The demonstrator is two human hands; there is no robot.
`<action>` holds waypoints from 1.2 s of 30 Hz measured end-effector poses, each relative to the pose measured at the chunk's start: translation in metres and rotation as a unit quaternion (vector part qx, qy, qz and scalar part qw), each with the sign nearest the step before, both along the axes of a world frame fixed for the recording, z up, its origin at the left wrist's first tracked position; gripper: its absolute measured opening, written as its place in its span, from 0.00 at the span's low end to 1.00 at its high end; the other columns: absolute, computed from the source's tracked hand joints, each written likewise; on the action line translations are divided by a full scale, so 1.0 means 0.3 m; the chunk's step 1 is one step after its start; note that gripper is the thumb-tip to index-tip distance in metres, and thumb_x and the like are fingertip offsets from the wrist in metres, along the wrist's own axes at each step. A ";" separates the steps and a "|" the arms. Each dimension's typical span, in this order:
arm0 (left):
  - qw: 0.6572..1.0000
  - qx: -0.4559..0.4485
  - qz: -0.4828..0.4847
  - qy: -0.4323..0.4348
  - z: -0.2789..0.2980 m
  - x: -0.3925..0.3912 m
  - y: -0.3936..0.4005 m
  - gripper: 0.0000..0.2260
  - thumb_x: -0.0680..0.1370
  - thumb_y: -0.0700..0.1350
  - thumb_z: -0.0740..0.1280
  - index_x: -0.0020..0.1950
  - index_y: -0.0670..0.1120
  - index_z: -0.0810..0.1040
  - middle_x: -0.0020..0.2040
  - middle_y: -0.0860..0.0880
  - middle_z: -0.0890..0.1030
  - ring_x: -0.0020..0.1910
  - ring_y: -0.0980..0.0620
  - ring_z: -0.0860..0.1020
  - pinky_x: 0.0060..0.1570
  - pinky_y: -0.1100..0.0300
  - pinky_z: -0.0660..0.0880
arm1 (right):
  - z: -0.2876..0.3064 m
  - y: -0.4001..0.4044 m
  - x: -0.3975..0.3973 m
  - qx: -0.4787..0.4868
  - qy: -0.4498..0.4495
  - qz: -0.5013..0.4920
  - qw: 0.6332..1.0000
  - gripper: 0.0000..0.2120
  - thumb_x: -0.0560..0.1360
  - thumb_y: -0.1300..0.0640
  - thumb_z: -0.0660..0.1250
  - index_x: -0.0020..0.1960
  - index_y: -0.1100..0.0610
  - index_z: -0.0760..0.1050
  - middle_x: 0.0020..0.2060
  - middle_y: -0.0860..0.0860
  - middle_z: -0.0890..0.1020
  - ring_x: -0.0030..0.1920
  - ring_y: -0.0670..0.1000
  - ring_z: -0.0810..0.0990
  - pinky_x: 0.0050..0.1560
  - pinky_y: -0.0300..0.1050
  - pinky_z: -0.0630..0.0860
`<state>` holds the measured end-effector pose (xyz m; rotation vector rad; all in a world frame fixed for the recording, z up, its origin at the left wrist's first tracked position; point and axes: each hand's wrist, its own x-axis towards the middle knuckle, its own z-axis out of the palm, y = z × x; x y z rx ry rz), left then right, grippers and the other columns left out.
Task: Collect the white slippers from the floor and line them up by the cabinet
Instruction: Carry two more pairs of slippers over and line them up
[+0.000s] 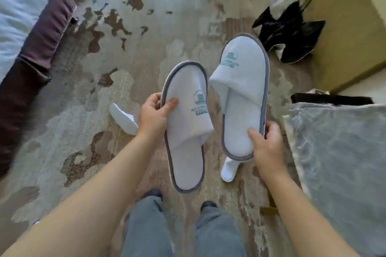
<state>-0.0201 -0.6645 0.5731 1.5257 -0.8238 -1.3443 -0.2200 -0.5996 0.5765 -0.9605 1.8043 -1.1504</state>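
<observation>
Your left hand point(153, 113) pinches the first slipper point(187, 125) at its outer edge near the toe: the thumb lies on the white upper, the fingers curl behind the grey trim. From that grip the slipper hangs heel-down toward you, its printed green logo just right of your thumb and its open heel end well below the hand.

Your right hand point(266, 144) grasps the second slipper point(243, 98) at the heel end, thumb pressed on the insole and fingers wrapped round the outer rim. From this grip the slipper extends away from you, toe and logo farthest from the hand. The two slippers are held side by side above the floor, their inner edges near each other but apart.

Below and just inward of your right-hand grip, a third white slipper point(228, 170) lies on the patterned carpet point(87, 110), partly hidden by the held one. To the outside of your left-hand grip, a further white slipper point(123, 118) lies on the carpet, partly hidden by your wrist.

Beyond the right-hand grip and outward stands the pale cabinet point(351, 27), with a black plastic bag point(290, 33) crumpled at its base. A grey cushion point(342, 152) lies immediately outward of your right hand. Far outward of the left grip runs the bed point(25, 16) edge.
</observation>
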 end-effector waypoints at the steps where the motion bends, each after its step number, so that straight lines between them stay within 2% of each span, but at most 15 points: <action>1: 1.000 -0.009 -0.028 0.005 0.023 -0.019 -0.014 0.06 0.72 0.40 0.67 0.38 0.48 0.72 0.43 0.42 0.76 0.43 0.45 0.74 0.50 0.44 0.75 | 0.023 0.032 -0.004 0.001 0.004 -0.032 0.999 0.09 0.73 0.63 0.62 0.44 0.49 0.67 0.39 0.44 0.74 0.39 0.42 0.74 0.32 0.34 0.72; 3: 0.995 -0.017 -0.096 0.029 0.068 -0.060 -0.029 0.06 0.72 0.40 0.67 0.38 0.48 0.73 0.40 0.45 0.76 0.40 0.47 0.74 0.44 0.49 0.74 | 0.067 0.114 -0.002 0.001 0.012 -0.111 0.994 0.08 0.73 0.62 0.62 0.48 0.51 0.67 0.40 0.44 0.75 0.40 0.42 0.75 0.34 0.36 0.71; 6: 0.974 -0.015 -0.221 0.050 0.128 -0.131 -0.003 0.04 0.73 0.40 0.67 0.40 0.48 0.74 0.39 0.49 0.78 0.38 0.51 0.76 0.40 0.56 0.76 | 0.131 0.291 0.040 -0.014 0.022 -0.247 0.969 0.08 0.72 0.62 0.63 0.45 0.50 0.68 0.39 0.44 0.75 0.39 0.42 0.75 0.32 0.35 0.72; 8: 0.952 -0.019 -0.301 0.049 0.166 -0.196 0.060 0.05 0.73 0.41 0.67 0.39 0.49 0.74 0.39 0.49 0.78 0.37 0.51 0.76 0.39 0.56 0.77 | 0.168 0.438 0.087 -0.020 0.024 -0.340 0.940 0.11 0.72 0.62 0.63 0.41 0.47 0.68 0.39 0.46 0.76 0.38 0.44 0.75 0.32 0.37 0.72; 11: 0.910 -0.020 -0.412 0.049 0.208 -0.302 0.217 0.05 0.73 0.41 0.66 0.38 0.49 0.74 0.38 0.49 0.78 0.37 0.51 0.76 0.40 0.56 0.76 | 0.214 0.680 0.163 -0.009 0.027 -0.452 0.892 0.10 0.72 0.63 0.63 0.40 0.48 0.68 0.38 0.47 0.75 0.38 0.47 0.75 0.33 0.41 0.70; 14: 0.840 -0.028 -0.540 0.034 0.235 -0.386 0.441 0.04 0.73 0.44 0.66 0.40 0.45 0.73 0.40 0.46 0.76 0.40 0.48 0.75 0.44 0.51 0.75 | 0.248 0.949 0.249 -0.003 0.030 -0.569 0.822 0.07 0.71 0.63 0.63 0.44 0.53 0.68 0.39 0.50 0.75 0.39 0.50 0.74 0.35 0.44 0.70; 16: 0.791 -0.041 -0.611 0.022 0.257 -0.424 0.609 0.07 0.73 0.46 0.66 0.39 0.44 0.71 0.39 0.45 0.75 0.38 0.48 0.74 0.39 0.53 0.74 | 0.268 1.128 0.322 -0.008 0.021 -0.641 0.767 0.06 0.72 0.63 0.63 0.45 0.55 0.69 0.38 0.51 0.75 0.39 0.51 0.74 0.35 0.45 0.70; 18: 0.746 -0.046 -0.663 0.029 0.279 -0.454 0.791 0.07 0.73 0.46 0.66 0.36 0.47 0.71 0.36 0.50 0.76 0.35 0.51 0.74 0.33 0.58 0.73 | 0.279 1.298 0.404 -0.013 0.022 -0.703 0.711 0.05 0.72 0.64 0.63 0.45 0.56 0.69 0.36 0.49 0.74 0.36 0.49 0.73 0.33 0.43 0.68; 21: 0.680 -0.040 -0.731 0.033 0.299 -0.480 1.100 0.06 0.73 0.46 0.65 0.37 0.50 0.73 0.38 0.50 0.77 0.38 0.50 0.76 0.36 0.55 0.75 | 0.294 1.548 0.538 -0.028 0.024 -0.772 0.634 0.05 0.71 0.65 0.63 0.41 0.55 0.70 0.32 0.49 0.72 0.33 0.49 0.70 0.32 0.42 0.66; 23: 0.640 -0.049 -0.766 0.029 0.300 -0.474 1.324 0.07 0.73 0.47 0.65 0.36 0.49 0.71 0.36 0.50 0.74 0.36 0.49 0.73 0.32 0.56 0.72 | 0.301 1.720 0.629 -0.032 0.025 -0.809 0.586 0.09 0.71 0.65 0.63 0.37 0.53 0.69 0.31 0.49 0.71 0.32 0.48 0.70 0.30 0.37 0.68; 25: 0.602 -0.047 -0.796 0.037 0.296 -0.447 1.556 0.08 0.73 0.46 0.65 0.35 0.47 0.70 0.35 0.48 0.73 0.36 0.49 0.72 0.35 0.54 0.71 | 0.304 1.896 0.726 -0.032 0.028 -0.846 0.532 0.10 0.71 0.65 0.63 0.37 0.51 0.68 0.31 0.49 0.72 0.32 0.48 0.70 0.29 0.34 0.69; 27: 0.568 -0.048 -0.820 0.038 0.289 -0.404 1.778 0.09 0.73 0.46 0.65 0.34 0.47 0.70 0.34 0.49 0.73 0.35 0.50 0.72 0.34 0.55 0.72 | 0.300 2.067 0.834 -0.035 0.027 -0.870 0.491 0.09 0.71 0.65 0.63 0.38 0.52 0.68 0.33 0.49 0.72 0.33 0.49 0.71 0.30 0.40 0.67; 31: 0.507 -0.051 -0.860 0.031 0.281 -0.303 2.174 0.09 0.74 0.46 0.64 0.34 0.49 0.71 0.34 0.51 0.74 0.33 0.52 0.73 0.27 0.61 0.73 | 0.295 2.386 1.040 -0.033 0.023 -0.908 0.416 0.11 0.72 0.64 0.63 0.40 0.49 0.68 0.37 0.47 0.74 0.38 0.48 0.73 0.33 0.42 0.68; 34: 0.456 -0.060 -0.888 0.022 0.283 -0.240 2.418 0.08 0.74 0.46 0.64 0.38 0.44 0.71 0.35 0.49 0.73 0.34 0.50 0.72 0.30 0.58 0.70 | 0.288 2.572 1.148 -0.033 0.034 -0.939 0.342 0.13 0.71 0.66 0.63 0.36 0.49 0.67 0.36 0.47 0.74 0.36 0.47 0.73 0.33 0.42 0.67; 36: 0.425 -0.064 -0.903 0.022 0.279 -0.208 2.568 0.07 0.74 0.46 0.64 0.40 0.43 0.70 0.34 0.48 0.72 0.33 0.51 0.70 0.29 0.58 0.67 | 0.270 2.668 1.204 -0.026 0.031 -0.951 0.307 0.13 0.71 0.65 0.63 0.36 0.49 0.67 0.36 0.46 0.74 0.36 0.46 0.73 0.32 0.42 0.67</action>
